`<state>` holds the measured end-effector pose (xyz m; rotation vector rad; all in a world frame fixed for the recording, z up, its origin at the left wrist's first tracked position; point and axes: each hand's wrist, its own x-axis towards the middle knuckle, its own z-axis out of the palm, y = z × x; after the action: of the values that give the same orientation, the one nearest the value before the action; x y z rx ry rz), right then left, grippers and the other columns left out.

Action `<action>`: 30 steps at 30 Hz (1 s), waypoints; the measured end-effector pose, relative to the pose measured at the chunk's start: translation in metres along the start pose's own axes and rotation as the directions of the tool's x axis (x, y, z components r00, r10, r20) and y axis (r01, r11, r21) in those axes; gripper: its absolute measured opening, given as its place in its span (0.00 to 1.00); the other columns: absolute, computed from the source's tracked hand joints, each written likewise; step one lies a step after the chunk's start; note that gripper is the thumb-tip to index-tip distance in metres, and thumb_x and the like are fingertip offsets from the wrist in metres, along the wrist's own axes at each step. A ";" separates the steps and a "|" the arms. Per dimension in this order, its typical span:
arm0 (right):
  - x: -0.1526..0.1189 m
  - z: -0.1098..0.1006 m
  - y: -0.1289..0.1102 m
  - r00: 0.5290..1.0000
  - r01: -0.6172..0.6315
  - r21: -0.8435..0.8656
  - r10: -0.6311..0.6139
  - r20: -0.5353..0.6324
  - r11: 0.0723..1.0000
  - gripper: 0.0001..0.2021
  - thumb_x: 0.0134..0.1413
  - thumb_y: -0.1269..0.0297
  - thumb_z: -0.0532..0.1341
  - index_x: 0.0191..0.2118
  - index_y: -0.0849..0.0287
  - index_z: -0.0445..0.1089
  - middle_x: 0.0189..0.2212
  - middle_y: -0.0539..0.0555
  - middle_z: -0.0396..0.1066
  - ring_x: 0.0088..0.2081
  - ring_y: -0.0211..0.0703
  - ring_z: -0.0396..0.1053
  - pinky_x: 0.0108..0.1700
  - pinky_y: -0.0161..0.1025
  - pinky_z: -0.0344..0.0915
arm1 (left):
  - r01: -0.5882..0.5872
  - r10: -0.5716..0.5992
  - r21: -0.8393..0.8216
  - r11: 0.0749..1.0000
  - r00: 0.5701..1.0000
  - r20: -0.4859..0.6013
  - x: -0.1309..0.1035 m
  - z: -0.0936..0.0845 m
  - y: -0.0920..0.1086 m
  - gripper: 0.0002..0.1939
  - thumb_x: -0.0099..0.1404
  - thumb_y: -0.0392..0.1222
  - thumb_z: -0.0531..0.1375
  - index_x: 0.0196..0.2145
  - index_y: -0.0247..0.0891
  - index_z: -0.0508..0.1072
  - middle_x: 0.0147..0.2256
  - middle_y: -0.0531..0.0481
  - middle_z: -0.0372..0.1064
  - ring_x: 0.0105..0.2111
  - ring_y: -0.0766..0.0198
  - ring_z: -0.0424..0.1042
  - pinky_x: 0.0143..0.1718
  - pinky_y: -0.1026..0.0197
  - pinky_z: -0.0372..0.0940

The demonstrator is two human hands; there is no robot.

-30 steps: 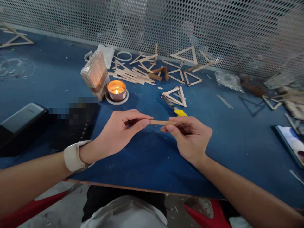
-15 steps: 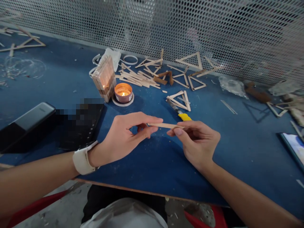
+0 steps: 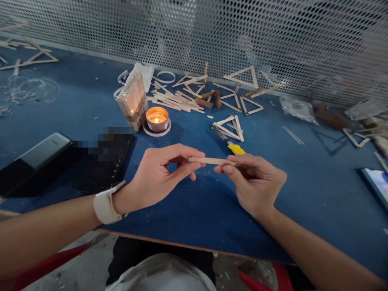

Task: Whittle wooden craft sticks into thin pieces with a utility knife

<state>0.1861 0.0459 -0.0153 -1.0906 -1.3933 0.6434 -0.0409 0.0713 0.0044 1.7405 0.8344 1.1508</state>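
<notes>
Between my two hands is a pale wooden craft stick (image 3: 212,161), held nearly level above the blue table. My left hand (image 3: 165,171) pinches its left end between thumb and fingers; a white watch sits on that wrist. At the other end, the thumb and fingers of my right hand (image 3: 256,180) are closed on the stick. Just beyond the right fingers lies a yellow-handled cutter knife (image 3: 235,149), its blade end against a small triangle of glued sticks (image 3: 230,128).
A lit candle in a tin (image 3: 157,120) stands beside a wrapped pack of sticks (image 3: 132,101). Loose craft sticks (image 3: 172,99) and several stick triangles lie along the perforated metal screen (image 3: 212,36). A black phone (image 3: 104,161) and a dark box-shaped device (image 3: 36,161) rest at left.
Both hands keep hold of the stick. My right hand has shifted slightly to the right, and the left fingertips have moved a little, showing more of the stick's left end.
</notes>
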 end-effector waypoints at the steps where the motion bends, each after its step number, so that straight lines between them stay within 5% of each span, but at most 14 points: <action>1: 0.000 0.000 0.001 1.000 -0.001 -0.005 0.001 -0.005 1.000 0.07 0.57 0.61 0.76 0.41 0.52 0.82 0.30 0.50 0.84 0.30 0.47 0.84 0.33 0.39 0.84 | -0.004 0.004 -0.012 1.000 1.000 0.004 0.000 0.000 0.000 0.07 0.72 0.37 0.66 0.48 0.39 0.80 0.34 0.53 0.83 0.34 0.65 0.84 0.39 0.64 0.81; 21: 0.001 -0.001 -0.001 0.998 0.053 -0.052 -0.054 -0.016 0.997 0.07 0.55 0.64 0.77 0.40 0.48 0.84 0.31 0.49 0.84 0.29 0.43 0.81 0.29 0.39 0.77 | 0.018 -0.011 -0.139 0.990 0.999 0.047 -0.005 0.004 -0.001 0.06 0.75 0.36 0.63 0.47 0.41 0.70 0.41 0.53 0.83 0.39 0.63 0.86 0.45 0.64 0.81; 30: 0.001 -0.004 -0.001 0.997 0.082 -0.110 -0.081 0.019 0.990 0.09 0.53 0.68 0.77 0.40 0.48 0.84 0.33 0.49 0.84 0.28 0.42 0.81 0.27 0.39 0.74 | -0.024 0.026 -0.066 0.998 0.999 0.031 -0.001 0.003 -0.004 0.08 0.73 0.35 0.65 0.49 0.38 0.75 0.41 0.52 0.83 0.37 0.65 0.86 0.42 0.69 0.78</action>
<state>0.1903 0.0457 -0.0132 -1.1121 -1.4930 0.5206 -0.0390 0.0709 -0.0001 1.7157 0.7496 1.1516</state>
